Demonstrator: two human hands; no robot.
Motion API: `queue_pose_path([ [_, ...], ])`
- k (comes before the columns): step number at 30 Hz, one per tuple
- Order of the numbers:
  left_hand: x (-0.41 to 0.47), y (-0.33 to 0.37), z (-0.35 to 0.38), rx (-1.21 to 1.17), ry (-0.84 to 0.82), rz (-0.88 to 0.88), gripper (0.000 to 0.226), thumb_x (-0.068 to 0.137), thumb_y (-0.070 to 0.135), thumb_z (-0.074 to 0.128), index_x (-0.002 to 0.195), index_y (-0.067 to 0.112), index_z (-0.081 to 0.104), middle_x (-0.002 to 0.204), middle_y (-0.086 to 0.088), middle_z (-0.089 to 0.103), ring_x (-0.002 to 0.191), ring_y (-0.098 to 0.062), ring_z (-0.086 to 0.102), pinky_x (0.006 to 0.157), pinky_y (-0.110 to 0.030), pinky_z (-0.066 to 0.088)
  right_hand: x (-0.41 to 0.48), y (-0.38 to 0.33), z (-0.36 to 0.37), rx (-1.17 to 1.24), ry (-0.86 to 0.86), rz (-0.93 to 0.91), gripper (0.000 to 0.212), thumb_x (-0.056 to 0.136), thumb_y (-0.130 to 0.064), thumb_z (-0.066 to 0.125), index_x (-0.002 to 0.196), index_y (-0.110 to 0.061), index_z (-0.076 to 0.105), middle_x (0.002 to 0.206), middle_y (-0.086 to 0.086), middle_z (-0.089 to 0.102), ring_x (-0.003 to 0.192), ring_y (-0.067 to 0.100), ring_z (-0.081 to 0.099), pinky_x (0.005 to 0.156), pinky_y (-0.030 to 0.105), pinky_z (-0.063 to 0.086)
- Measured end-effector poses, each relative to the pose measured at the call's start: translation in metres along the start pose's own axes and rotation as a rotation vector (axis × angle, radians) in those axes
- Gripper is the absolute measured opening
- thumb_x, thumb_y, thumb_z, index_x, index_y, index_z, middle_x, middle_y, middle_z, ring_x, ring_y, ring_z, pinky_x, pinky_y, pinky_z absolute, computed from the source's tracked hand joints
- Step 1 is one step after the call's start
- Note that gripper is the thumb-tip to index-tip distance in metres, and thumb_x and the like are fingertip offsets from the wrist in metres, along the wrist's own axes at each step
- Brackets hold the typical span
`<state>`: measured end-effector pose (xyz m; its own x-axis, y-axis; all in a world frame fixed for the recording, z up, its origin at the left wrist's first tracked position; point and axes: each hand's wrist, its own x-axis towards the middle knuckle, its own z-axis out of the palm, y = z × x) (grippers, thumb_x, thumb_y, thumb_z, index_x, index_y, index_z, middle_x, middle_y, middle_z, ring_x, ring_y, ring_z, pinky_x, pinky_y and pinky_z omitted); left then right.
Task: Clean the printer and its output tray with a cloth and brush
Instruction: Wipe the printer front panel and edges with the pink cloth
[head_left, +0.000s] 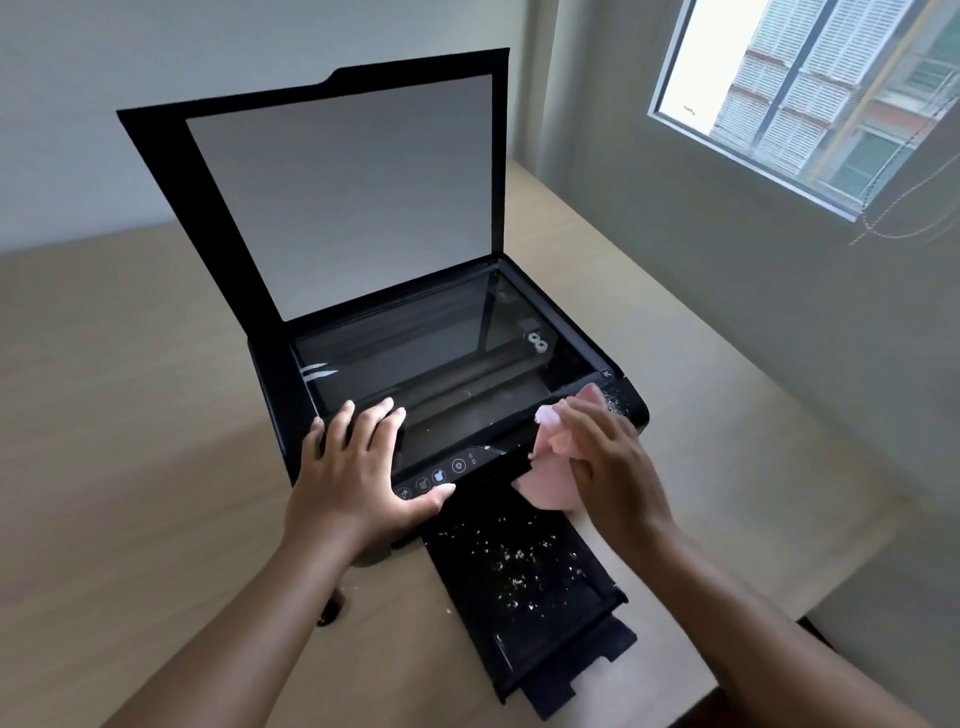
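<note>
While left hand rests flat on printer front, right hand clutches pink cloth, at printer's right corner

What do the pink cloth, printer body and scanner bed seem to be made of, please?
The pink cloth looks like soft matte fabric; it crumples. The printer body seems black plastic with slight sheen. The scanner bed is probably clear glass: it reflects, and inner parts show through.

Pale wooden table beside a grey wall, window onto a shuttered building.
</note>
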<state>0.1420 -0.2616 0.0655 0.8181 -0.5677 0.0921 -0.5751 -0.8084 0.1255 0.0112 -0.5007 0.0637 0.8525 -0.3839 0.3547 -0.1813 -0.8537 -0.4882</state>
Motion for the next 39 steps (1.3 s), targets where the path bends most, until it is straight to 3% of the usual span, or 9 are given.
queue_pose_path([
  [4, 0.0, 0.0, 0.0, 0.001, -0.005, 0.001, 0.107, 0.064, 0.094, 0.03, 0.147, 0.027, 0.032, 0.155, 0.01, 0.029, 0.147, -0.024, 0.015, 0.119, -0.05, 0.012, 0.011, -0.003, -0.016, 0.051, 0.159, -0.022, 0.058, 0.08, 0.007, 0.057, 0.129, -0.024, 0.053, 0.131, 0.004, 0.056, 0.108, 0.031, 0.049, 0.083, 0.031, 0.038],
  [9, -0.001, 0.0, 0.0, 0.009, -0.003, -0.003, 0.106, 0.064, 0.094, 0.032, 0.147, 0.028, 0.033, 0.155, 0.011, 0.029, 0.146, -0.024, 0.016, 0.119, -0.049, 0.013, 0.002, 0.0, 0.011, -0.033, 0.214, -0.035, 0.051, 0.079, -0.012, 0.054, 0.127, -0.028, 0.046, 0.135, 0.011, 0.042, 0.122, 0.038, 0.04, 0.073, 0.042, 0.052],
  [13, -0.002, 0.0, 0.0, 0.002, 0.004, -0.001, 0.105, 0.064, 0.094, 0.032, 0.147, 0.028, 0.033, 0.155, 0.011, 0.029, 0.147, -0.023, 0.016, 0.119, -0.049, 0.012, -0.013, 0.02, 0.042, -0.16, 0.107, -0.176, 0.052, 0.089, -0.024, 0.065, 0.136, -0.011, 0.048, 0.14, 0.009, 0.041, 0.142, 0.035, 0.03, 0.104, 0.052, 0.046],
  [17, -0.001, -0.001, 0.001, 0.011, 0.008, 0.003, 0.105, 0.065, 0.093, 0.033, 0.146, 0.027, 0.035, 0.153, 0.01, 0.032, 0.146, -0.023, 0.019, 0.118, -0.049, 0.015, -0.016, 0.028, 0.049, -0.328, -0.011, -0.248, 0.088, 0.08, -0.055, 0.07, 0.145, -0.005, 0.037, 0.147, 0.016, 0.042, 0.146, 0.037, 0.026, 0.118, 0.048, 0.028],
  [21, -0.001, -0.001, 0.001, 0.017, 0.007, 0.003, 0.105, 0.065, 0.094, 0.031, 0.146, 0.027, 0.036, 0.153, 0.01, 0.033, 0.145, -0.023, 0.02, 0.118, -0.049, 0.016, -0.013, 0.036, 0.032, -0.438, 0.051, -0.382, 0.056, 0.091, -0.019, 0.052, 0.144, -0.004, 0.037, 0.14, 0.02, 0.053, 0.138, 0.04, 0.039, 0.113, 0.048, 0.035],
  [24, -0.001, -0.001, 0.001, 0.008, 0.005, -0.002, 0.104, 0.065, 0.093, 0.031, 0.146, 0.028, 0.035, 0.153, 0.011, 0.031, 0.146, -0.023, 0.019, 0.118, -0.048, 0.015, -0.01, 0.03, 0.016, -0.355, 0.032, -0.401, 0.049, 0.091, -0.018, 0.04, 0.137, -0.005, 0.053, 0.135, 0.013, 0.057, 0.137, 0.035, 0.044, 0.109, 0.042, 0.039],
  [29, -0.001, -0.001, 0.002, -0.001, 0.012, 0.0, 0.103, 0.065, 0.093, 0.033, 0.145, 0.028, 0.036, 0.153, 0.012, 0.032, 0.146, -0.023, 0.019, 0.118, -0.048, 0.015, -0.007, 0.04, -0.011, -0.148, 0.083, -0.152, 0.063, 0.078, -0.009, 0.078, 0.137, -0.013, 0.053, 0.139, 0.01, 0.05, 0.134, 0.037, 0.043, 0.081, 0.047, 0.059],
  [33, -0.001, -0.001, 0.003, 0.003, 0.006, 0.002, 0.102, 0.066, 0.093, 0.034, 0.144, 0.027, 0.037, 0.153, 0.011, 0.034, 0.145, -0.024, 0.021, 0.117, -0.049, 0.016, 0.021, 0.042, -0.009, -0.065, 0.143, 0.06, 0.045, 0.092, -0.034, 0.057, 0.134, -0.019, 0.052, 0.137, 0.007, 0.052, 0.133, 0.038, 0.04, 0.104, 0.042, 0.039],
  [39, -0.001, 0.0, 0.004, 0.02, 0.004, 0.007, 0.101, 0.067, 0.091, 0.036, 0.144, 0.025, 0.039, 0.152, 0.009, 0.036, 0.144, -0.025, 0.023, 0.116, -0.051, 0.019, 0.016, 0.049, 0.001, -0.142, -0.004, -0.147, 0.046, 0.094, -0.051, 0.053, 0.123, -0.016, 0.062, 0.13, 0.002, 0.056, 0.136, 0.033, 0.039, 0.113, 0.044, 0.037],
])
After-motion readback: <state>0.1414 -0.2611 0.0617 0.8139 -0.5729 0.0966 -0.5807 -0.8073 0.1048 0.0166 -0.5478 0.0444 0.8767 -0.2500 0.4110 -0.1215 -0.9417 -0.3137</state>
